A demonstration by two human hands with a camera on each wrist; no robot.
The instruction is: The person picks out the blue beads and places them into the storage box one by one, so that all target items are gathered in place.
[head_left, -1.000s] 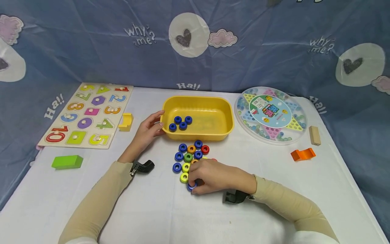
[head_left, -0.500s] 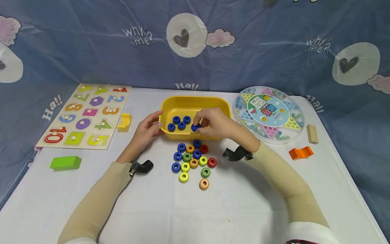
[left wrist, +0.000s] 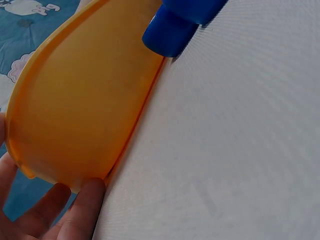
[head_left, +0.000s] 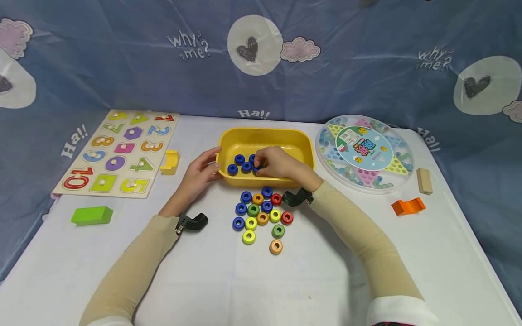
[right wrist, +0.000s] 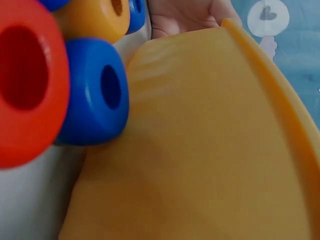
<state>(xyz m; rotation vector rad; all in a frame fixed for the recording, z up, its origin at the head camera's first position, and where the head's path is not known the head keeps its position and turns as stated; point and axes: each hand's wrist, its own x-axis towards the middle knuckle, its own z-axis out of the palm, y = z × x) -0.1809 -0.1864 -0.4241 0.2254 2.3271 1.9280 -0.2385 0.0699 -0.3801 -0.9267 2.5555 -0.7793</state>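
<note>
Inside the yellow tray [head_left: 267, 182], my right hand [head_left: 277, 164] pinches a blue ring [head_left: 256, 171], which its fingers partly hide. That ring is low in the tray, close beside several other blue rings [head_left: 232, 170]. At the tray's left end, my left hand [head_left: 200, 172] rests its spread thumb and fingers against the outer wall. In the left wrist view those fingertips [left wrist: 91, 190] touch the orange-looking wall. On the cloth in front of the tray lie several loose rings: blue, orange, red [head_left: 287, 218], green [head_left: 278, 231] and yellow [head_left: 248, 237].
A number puzzle board [head_left: 116, 154], a yellow arched block [head_left: 170, 162] and a green block [head_left: 92, 215] lie at left. Rightward are a round marble game board [head_left: 364, 151], a wooden block [head_left: 424, 181] and an orange arched block [head_left: 408, 206].
My right hand has carried a blue ring from the front of the loose rings into the tray, then shifted left toward the other blue rings. My left hand has stayed at the tray's end.
</note>
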